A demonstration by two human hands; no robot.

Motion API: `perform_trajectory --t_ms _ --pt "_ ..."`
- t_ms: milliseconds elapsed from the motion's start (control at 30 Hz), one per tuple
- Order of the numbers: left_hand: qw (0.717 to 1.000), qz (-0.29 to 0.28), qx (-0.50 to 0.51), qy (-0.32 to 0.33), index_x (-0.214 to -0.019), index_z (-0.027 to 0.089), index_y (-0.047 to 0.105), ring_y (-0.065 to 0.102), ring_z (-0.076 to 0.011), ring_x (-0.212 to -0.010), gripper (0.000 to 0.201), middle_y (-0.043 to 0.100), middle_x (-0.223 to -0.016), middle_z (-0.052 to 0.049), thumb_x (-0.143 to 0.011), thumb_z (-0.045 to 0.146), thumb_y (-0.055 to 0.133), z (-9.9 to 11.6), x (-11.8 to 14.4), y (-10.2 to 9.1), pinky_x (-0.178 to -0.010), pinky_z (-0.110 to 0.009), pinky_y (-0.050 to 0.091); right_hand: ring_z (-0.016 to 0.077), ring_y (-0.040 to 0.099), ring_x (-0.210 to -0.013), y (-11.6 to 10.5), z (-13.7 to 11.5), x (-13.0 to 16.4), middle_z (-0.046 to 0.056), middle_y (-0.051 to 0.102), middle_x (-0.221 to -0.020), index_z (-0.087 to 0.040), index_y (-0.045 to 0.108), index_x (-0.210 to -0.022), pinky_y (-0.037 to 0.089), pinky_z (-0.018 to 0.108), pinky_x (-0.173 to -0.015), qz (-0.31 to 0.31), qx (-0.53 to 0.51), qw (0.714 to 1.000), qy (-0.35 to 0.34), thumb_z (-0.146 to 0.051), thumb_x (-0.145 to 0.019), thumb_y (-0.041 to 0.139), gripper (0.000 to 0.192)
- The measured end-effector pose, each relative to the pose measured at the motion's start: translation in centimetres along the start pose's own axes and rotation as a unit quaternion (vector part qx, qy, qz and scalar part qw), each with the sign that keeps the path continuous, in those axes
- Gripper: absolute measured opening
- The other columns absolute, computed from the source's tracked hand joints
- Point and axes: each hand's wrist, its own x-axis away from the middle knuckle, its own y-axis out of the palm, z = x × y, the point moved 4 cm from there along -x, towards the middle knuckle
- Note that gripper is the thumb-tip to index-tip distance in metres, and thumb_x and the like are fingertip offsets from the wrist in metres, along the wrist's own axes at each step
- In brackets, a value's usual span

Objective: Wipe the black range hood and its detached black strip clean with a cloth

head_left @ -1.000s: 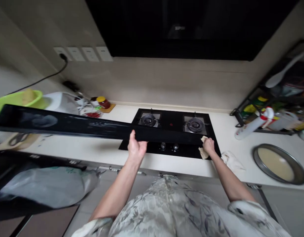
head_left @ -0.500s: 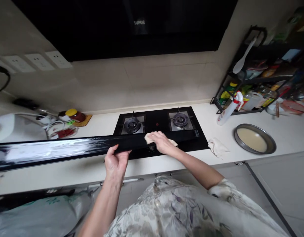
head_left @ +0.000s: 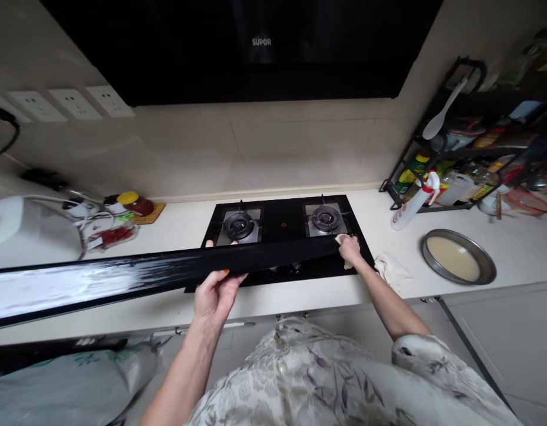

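Note:
A long, glossy black panel spans from the left edge of the view to above the gas stove, streaked with bright reflections on its left part. My left hand supports it from below near the middle, thumb on the near edge and fingertips showing past the far edge. At the panel's right end, my right hand is closed around a pale cloth pressed against the panel; the hand covers most of this cloth. Another white cloth lies crumpled on the counter just right of the stove.
On the right are a round metal pan of pale liquid, a spray bottle and a black rack of bottles. A yellow-lidded jar stands back left. The black range hood overhangs the stove.
My right hand has slid the cloth rightward along the panel, from its middle to its right end. My left hand still holds the panel, slightly farther right; the panel tilts more.

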Motion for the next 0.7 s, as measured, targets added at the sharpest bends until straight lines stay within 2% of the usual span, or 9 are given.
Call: perform_trajectory --t_ms 100,200,367,467,533,700 --pt "0.998 -0.057 -0.012 -0.003 -0.120 0.035 0.068 0.058 -0.0346 -0.131 0.063 0.069 -0.130 -0.006 -0.067 0.002 0.066 0.1 -0.2 -0.1 -0.101 -0.062 0.054 0.0283 0.050 -0.122 1.0 -3.1 1.6 0.013 0.058 -0.141 -0.021 0.063 -0.138 0.040 0.036 -0.100 0.004 -0.008 0.997 -0.072 -0.013 -0.094 0.043 0.048" --pt "0.995 -0.095 -0.035 -0.004 -0.121 0.035 0.067 0.051 -0.0354 -0.138 0.062 0.065 -0.138 -0.005 -0.066 0.006 0.071 0.1 -0.5 -0.5 -0.107 -0.066 0.048 0.0264 0.048 -0.124 1.3 -3.8 2.2 0.005 0.052 -0.153 -0.026 0.060 -0.143 0.039 0.035 -0.104 -0.005 -0.009 0.995 -0.100 -0.019 -0.100 0.037 0.049" --pt "0.991 -0.119 -0.065 -0.020 -0.121 0.036 0.066 0.048 -0.0361 -0.139 0.069 0.065 -0.137 -0.002 -0.060 0.006 0.080 -0.9 -0.7 -0.9 -0.113 -0.073 0.039 0.0330 0.047 -0.127 0.3 0.4 -0.6 0.010 0.059 -0.144 -0.023 0.059 -0.142 0.040 0.043 -0.101 -0.034 0.017 0.999 0.005 -0.029 -0.101 0.033 0.048" --pt "0.987 -0.134 -0.083 -0.010 -0.124 0.037 0.066 0.044 -0.0376 -0.143 0.070 0.062 -0.142 -0.002 -0.062 0.008 0.082 -1.1 -0.5 -0.9 -0.112 -0.072 0.041 0.0326 0.048 -0.129 -0.1 2.9 -3.0 0.014 0.064 -0.134 -0.018 0.062 -0.135 0.039 0.043 -0.103 -0.062 0.038 0.995 0.063 -0.032 -0.102 0.034 0.046" --pt "0.985 -0.142 -0.098 -0.006 -0.126 0.037 0.065 0.043 -0.0380 -0.144 0.071 0.059 -0.145 -0.003 -0.063 0.008 0.082 -1.1 -0.3 -0.8 -0.110 -0.069 0.046 0.0306 0.050 -0.129 -0.1 3.9 -4.3 0.016 0.064 -0.131 -0.014 0.064 -0.132 0.037 0.043 -0.106 -0.079 0.054 0.992 0.085 -0.031 -0.101 0.040 0.043" --pt "0.983 -0.148 -0.111 -0.002 -0.127 0.036 0.064 0.054 -0.0334 -0.134 0.073 0.058 -0.148 -0.003 -0.062 0.009 0.084 -0.9 0.3 -0.7 -0.100 -0.051 0.059 0.0290 0.050 -0.134 -0.6 5.0 -6.0 0.022 0.052 -0.145 -0.012 0.064 -0.137 0.041 0.037 -0.105 -0.085 0.107 0.983 0.119 -0.025 -0.098 0.048 0.044"
